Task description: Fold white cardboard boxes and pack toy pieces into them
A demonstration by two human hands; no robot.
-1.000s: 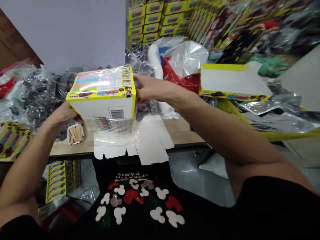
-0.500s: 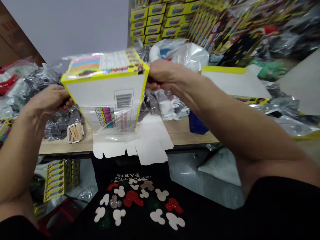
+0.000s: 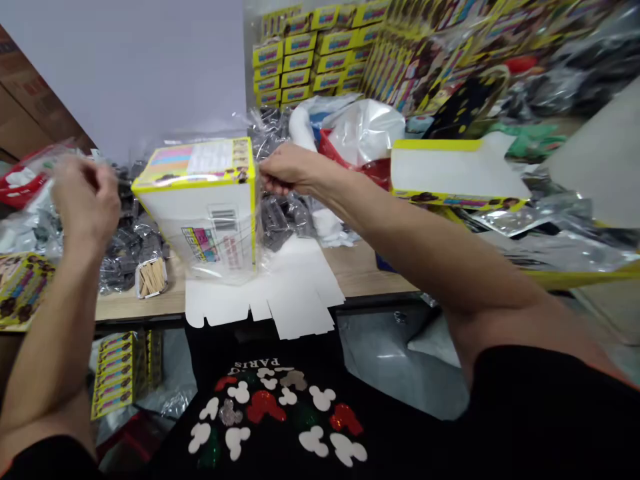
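Observation:
A yellow-edged cardboard box [image 3: 205,200] in clear plastic wrap stands upright, its white side with a barcode facing me. At its right edge my right hand [image 3: 287,168] is closed in a pinch on the loose clear plastic wrap [image 3: 258,200]. My left hand [image 3: 86,197] is off the box to the left, near bagged dark grey pieces. Its fingers look curled but are smeared by motion, so I cannot tell whether they hold anything. Under and in front of the box lie flat white cardboard sheets [image 3: 295,287].
A small tray of wooden sticks [image 3: 151,278] sits left of the box. An open yellow-edged carton [image 3: 435,170] lies at the right, beside a red basin [image 3: 377,170]. Stacked yellow boxes [image 3: 300,60] fill the back. A printed yellow box [image 3: 23,290] stands at far left.
My left hand has let go of the box's left side and moved left. The box has come to a more upright stance, while my right hand stays at its right edge.

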